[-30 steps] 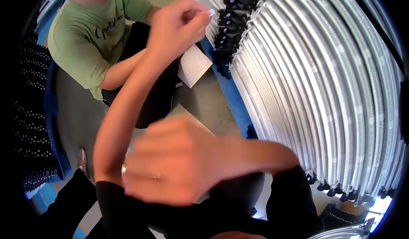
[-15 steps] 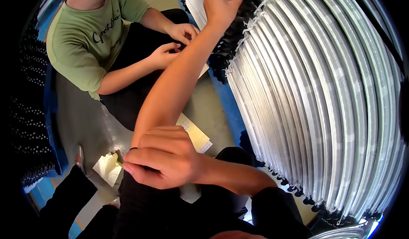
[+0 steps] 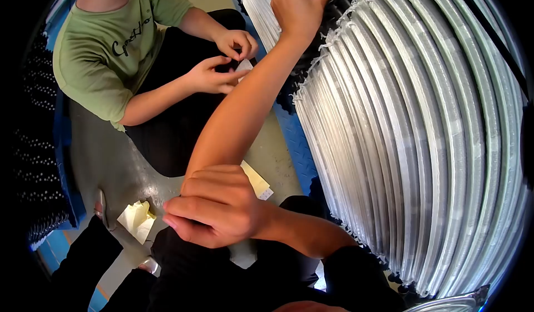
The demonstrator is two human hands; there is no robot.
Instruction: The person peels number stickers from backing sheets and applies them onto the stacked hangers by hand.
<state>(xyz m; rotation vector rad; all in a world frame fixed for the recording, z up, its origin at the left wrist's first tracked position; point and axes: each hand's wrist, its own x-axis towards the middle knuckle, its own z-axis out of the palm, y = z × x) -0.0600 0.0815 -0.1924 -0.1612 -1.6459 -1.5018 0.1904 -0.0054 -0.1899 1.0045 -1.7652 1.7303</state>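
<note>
My left arm reaches up and across to the right, passing behind my right hand. At its end my left hand is closed in a pinch at the black edge of a rack, near the gathered ends of a row of clear plastic-wrapped tubes. What its fingertips hold I cannot make out. My right hand is closed in front of my left forearm, thumb pressed to the curled forefinger. Anything between those fingers is too small or hidden to name.
A person in a green shirt sits at upper left, both hands around a small pale piece. A crumpled yellowish paper lies on the floor, and a yellow sheet shows beside my right hand. A blue patterned edge runs below the tubes.
My left hand has shifted slightly right and down along the black edge. My right hand has barely moved. The other person's hands have moved apart a little, showing a pale piece.
</note>
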